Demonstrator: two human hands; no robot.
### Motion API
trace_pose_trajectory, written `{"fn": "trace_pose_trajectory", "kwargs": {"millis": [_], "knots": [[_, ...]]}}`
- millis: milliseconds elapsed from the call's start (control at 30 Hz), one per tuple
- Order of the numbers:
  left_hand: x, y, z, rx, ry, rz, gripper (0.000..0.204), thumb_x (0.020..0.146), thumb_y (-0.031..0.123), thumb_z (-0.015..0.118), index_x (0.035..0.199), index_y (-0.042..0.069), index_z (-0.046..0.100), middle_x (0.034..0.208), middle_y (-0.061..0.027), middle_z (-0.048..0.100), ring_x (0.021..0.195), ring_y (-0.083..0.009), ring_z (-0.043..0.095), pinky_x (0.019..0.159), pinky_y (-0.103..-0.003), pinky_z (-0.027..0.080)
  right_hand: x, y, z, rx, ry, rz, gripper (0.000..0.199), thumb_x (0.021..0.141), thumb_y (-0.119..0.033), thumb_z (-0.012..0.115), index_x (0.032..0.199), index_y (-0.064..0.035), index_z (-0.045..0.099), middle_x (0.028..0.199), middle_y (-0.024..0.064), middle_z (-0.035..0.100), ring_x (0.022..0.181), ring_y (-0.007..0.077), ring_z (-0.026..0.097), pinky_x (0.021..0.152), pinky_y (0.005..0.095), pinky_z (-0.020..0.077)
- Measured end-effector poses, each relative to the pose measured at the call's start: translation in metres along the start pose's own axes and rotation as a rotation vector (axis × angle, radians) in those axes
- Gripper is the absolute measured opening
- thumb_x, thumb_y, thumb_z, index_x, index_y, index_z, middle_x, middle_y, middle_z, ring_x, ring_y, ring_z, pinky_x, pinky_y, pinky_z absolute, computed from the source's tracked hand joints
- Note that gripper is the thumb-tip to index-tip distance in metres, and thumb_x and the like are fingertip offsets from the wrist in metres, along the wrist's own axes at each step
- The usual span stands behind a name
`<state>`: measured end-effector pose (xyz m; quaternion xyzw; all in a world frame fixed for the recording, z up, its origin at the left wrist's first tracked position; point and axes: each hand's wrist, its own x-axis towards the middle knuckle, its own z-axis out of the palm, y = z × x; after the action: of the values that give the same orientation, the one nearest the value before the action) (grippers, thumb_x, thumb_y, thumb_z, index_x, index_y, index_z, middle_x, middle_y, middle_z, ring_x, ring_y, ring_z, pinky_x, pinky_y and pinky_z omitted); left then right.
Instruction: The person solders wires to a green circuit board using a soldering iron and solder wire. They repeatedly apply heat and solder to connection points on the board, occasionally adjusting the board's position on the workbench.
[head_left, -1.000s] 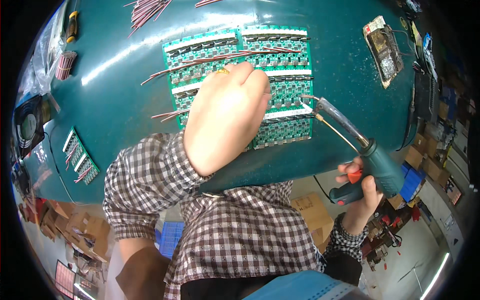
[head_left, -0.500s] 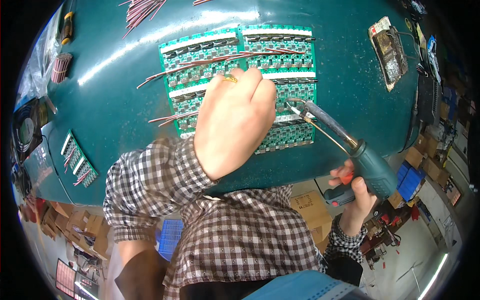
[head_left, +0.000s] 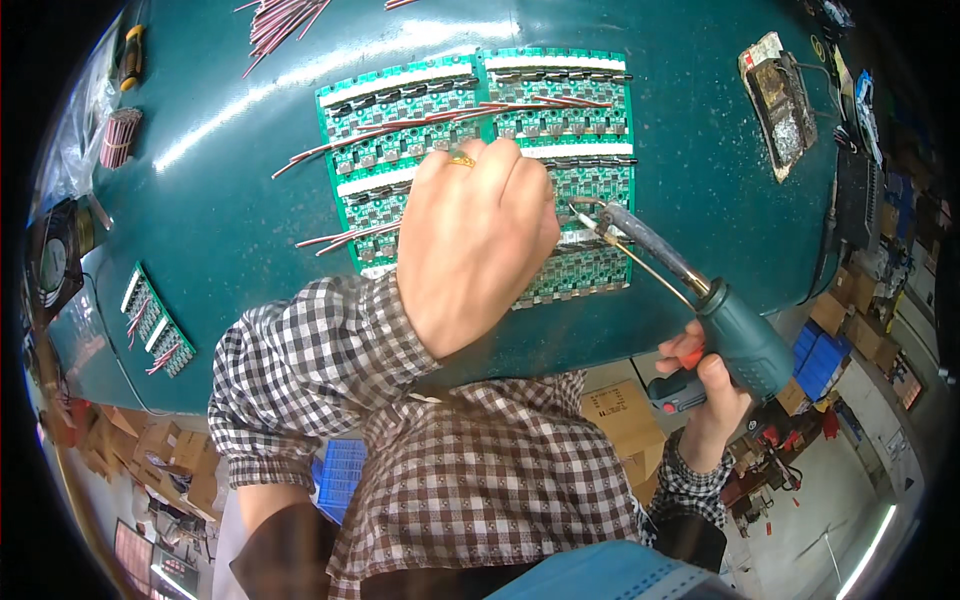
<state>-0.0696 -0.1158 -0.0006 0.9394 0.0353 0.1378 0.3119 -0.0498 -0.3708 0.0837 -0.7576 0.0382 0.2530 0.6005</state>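
Note:
Two green circuit board panels (head_left: 405, 85) lie side by side on the table, with white strips, black leads and rows of small parts. Over them is my left hand (head_left: 475, 235), back upward and a ring on one finger. Its fingers are curled closed, and whatever they hold is hidden beneath them. My right hand (head_left: 712, 395) is wrapped round the handle of a green soldering gun (head_left: 745, 340), a finger at its red trigger. The gun's tip and thin feed tube meet just right of my left fingers, above the right panel. Thin red and black wires (head_left: 420, 121) lie across the panels.
A small board strip (head_left: 158, 320) with wires lies on the left. Beyond it are a wire bundle (head_left: 120, 138) and a screwdriver (head_left: 132, 58). More loose wires (head_left: 282, 28) lie at the far edge. A dirty soldering tray (head_left: 777, 105) sits far right.
My left hand has shifted slightly to the right over the panels. The soldering gun's tip has moved a little left, closer to my left fingers.

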Motion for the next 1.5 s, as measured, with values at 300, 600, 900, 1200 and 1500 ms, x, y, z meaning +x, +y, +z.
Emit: {"fn": "trace_pose_trajectory", "kwargs": {"millis": [300,600,900,1200,1500], "knots": [[-0.001,-0.003,0.001,-0.071,0.012,0.013,0.019,0.067,0.002,0.068,0.078,0.008,0.054,0.075,-0.0058,0.052,0.071,-0.0258,0.053,0.067,-0.037,0.04,0.0,-0.003,0.012,-0.088,0.075,-0.032,0.056,0.079,-0.035,0.072,0.105,0.0124,0.056,0.076,0.0143,0.06,0.068,0.0257,0.063,0.055,0.0328,0.0586],[-0.001,0.0,0.003,-0.022,-0.004,-0.024,0.019,0.067,0.002,0.067,0.077,0.008,0.054,0.074,-0.0063,0.052,0.072,-0.0263,0.054,0.067,-0.038,0.041,-0.002,-0.001,0.004,-0.002,-0.007,-0.004,0.041,0.079,-0.015,0.071,0.108,0.0107,0.057,0.088,0.017,0.063,0.08,0.0273,0.065,0.07,0.0361,0.0586],[-0.001,0.0,0.003,-0.012,-0.011,-0.03,0.018,0.067,0.003,0.067,0.077,0.008,0.053,0.074,-0.0071,0.052,0.072,-0.0269,0.054,0.068,-0.038,0.041,-0.003,-0.001,0.004,-0.034,-0.017,-0.003,0.041,0.08,-0.016,0.072,0.109,0.0086,0.058,0.087,0.0152,0.063,0.081,0.026,0.065,0.07,0.0352,0.0581],[-0.001,-0.002,0.003,-0.045,0.004,-0.019,0.018,0.067,0.003,0.067,0.077,0.008,0.053,0.074,-0.0069,0.052,0.071,-0.0268,0.053,0.067,-0.038,0.041,-0.002,-0.004,0.008,-0.043,-0.023,-0.023,0.038,0.08,-0.014,0.071,0.108,0.0086,0.059,0.086,0.0153,0.064,0.08,0.0261,0.065,0.071,0.0357,0.0575],[-0.001,0.001,0.003,-0.027,0.012,-0.027,0.018,0.067,0.003,0.067,0.078,0.008,0.053,0.074,-0.0064,0.052,0.072,-0.0263,0.053,0.068,-0.038,0.04,-0.001,-0.005,0.01,-0.05,-0.024,-0.021,0.036,0.08,-0.014,0.07,0.106,0.0088,0.059,0.085,0.0156,0.064,0.079,0.0255,0.065,0.072,0.0355,0.057]]}}
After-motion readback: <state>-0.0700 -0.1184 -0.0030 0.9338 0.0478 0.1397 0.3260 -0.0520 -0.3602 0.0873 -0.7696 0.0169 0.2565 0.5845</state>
